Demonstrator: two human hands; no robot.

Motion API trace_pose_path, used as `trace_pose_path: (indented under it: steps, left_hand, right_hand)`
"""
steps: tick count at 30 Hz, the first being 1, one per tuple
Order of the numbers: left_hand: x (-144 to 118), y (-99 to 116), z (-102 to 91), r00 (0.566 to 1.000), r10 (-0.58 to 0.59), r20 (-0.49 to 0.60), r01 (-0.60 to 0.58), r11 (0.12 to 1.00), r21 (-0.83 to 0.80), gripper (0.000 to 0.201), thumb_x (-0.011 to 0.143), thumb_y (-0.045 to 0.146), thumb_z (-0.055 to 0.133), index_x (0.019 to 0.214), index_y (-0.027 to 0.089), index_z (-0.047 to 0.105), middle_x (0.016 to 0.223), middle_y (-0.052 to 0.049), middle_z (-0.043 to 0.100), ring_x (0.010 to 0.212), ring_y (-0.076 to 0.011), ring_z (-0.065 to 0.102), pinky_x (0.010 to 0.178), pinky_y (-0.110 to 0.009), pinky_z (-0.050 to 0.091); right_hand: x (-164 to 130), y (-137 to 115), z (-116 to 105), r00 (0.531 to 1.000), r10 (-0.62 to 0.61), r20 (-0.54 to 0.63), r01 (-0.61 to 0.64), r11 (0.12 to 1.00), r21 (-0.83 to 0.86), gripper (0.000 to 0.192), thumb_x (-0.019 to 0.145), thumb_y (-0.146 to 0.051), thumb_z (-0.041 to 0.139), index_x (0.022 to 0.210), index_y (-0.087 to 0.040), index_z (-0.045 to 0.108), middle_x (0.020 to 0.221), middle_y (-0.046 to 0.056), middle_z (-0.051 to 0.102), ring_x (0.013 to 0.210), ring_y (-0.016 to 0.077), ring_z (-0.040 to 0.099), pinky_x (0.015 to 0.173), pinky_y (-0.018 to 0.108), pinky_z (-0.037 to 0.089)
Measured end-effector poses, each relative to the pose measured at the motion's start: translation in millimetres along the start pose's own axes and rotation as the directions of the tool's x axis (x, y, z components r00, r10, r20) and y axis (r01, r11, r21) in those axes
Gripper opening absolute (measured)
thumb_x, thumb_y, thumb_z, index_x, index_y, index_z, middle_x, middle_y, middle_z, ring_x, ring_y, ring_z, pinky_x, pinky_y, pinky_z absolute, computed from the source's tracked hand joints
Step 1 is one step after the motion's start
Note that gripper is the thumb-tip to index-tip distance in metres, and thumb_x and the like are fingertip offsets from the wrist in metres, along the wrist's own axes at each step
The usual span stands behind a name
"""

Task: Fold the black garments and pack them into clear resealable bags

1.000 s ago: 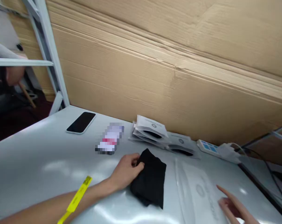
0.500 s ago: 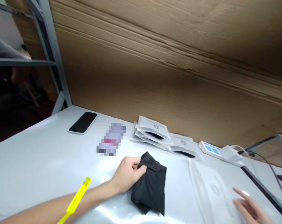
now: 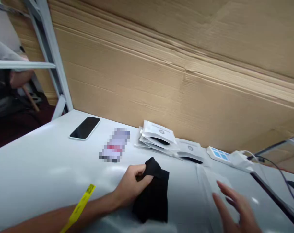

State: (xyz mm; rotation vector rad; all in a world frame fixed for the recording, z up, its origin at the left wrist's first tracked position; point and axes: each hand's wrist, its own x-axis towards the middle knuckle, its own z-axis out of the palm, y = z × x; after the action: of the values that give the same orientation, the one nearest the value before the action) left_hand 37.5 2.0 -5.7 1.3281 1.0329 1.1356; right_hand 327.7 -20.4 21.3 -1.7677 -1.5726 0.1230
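A folded black cloth (image 3: 153, 195) lies on the white table (image 3: 40, 168). My left hand (image 3: 132, 184), with a yellow band on the wrist, pinches the cloth's upper left corner and lifts it a little. My right hand (image 3: 236, 207) hovers open over a clear plastic bag (image 3: 212, 184) that lies flat to the right of the cloth; its fingers are spread and hold nothing.
Behind the cloth sits a stack of white packets (image 3: 158, 137), a blurred small item (image 3: 114, 149) and a black phone (image 3: 85, 127). A white power strip (image 3: 230, 157) with cables lies at the right. A cardboard wall (image 3: 173, 64) backs the table. Another person's hand (image 3: 17, 77) shows far left.
My left hand has gathered the cloth's corner and pulled it up, bunching it narrower. My right hand has risen and moved left over the plastic bag.
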Motion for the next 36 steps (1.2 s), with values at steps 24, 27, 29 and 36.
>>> trace_pose_path:
  steps: [24,27,29,36]
  left_hand:
    - [-11,-1,4.7,0.924,0.190,0.331,-0.302,0.895,0.329,0.029,0.079,0.021,0.059,0.107,0.018,0.063,0.073,0.001,0.065,0.060,-0.0111,0.058,0.057,-0.019,0.042]
    - [-10,-3,6.6,0.928,0.188,0.323,-0.324,0.835,0.444,0.012,0.081,0.019,0.056,0.089,0.020,0.065,0.071,0.002,0.066,0.059,-0.0106,0.056,0.059,-0.020,0.041]
    - [-10,-5,7.2,0.913,0.213,0.348,-0.372,0.783,0.498,0.009,0.081,0.017,0.056,0.081,0.021,0.064,0.073,0.002,0.067,0.063,-0.0115,0.057,0.062,-0.021,0.040]
    - [-11,-8,7.3,0.888,0.347,0.303,-0.460,0.703,0.543,0.010,0.083,0.017,0.054,0.082,0.021,0.063,0.078,0.000,0.068,0.070,-0.0139,0.059,0.066,-0.025,0.041]
  right_hand:
    - [-52,-48,79,0.959,-0.171,0.224,0.089,0.938,0.336,0.052,0.091,-0.035,0.054,0.141,-0.024,0.044,0.136,0.011,0.057,0.097,0.0228,0.067,0.084,0.035,0.056]
    - [-45,-47,69,0.974,-0.084,0.212,0.000,0.930,0.367,0.051,0.090,-0.040,0.055,0.137,-0.022,0.049,0.135,0.010,0.059,0.106,0.0246,0.065,0.087,0.035,0.054]
    - [-39,-43,62,0.981,-0.026,0.190,-0.047,0.929,0.367,0.053,0.088,-0.044,0.056,0.136,-0.021,0.050,0.135,0.011,0.059,0.105,0.0249,0.065,0.085,0.034,0.055]
    - [-21,-16,48,0.986,0.108,0.127,-0.142,0.945,0.296,0.065,0.084,-0.056,0.055,0.140,-0.023,0.046,0.139,0.011,0.055,0.103,0.0262,0.064,0.083,0.035,0.054]
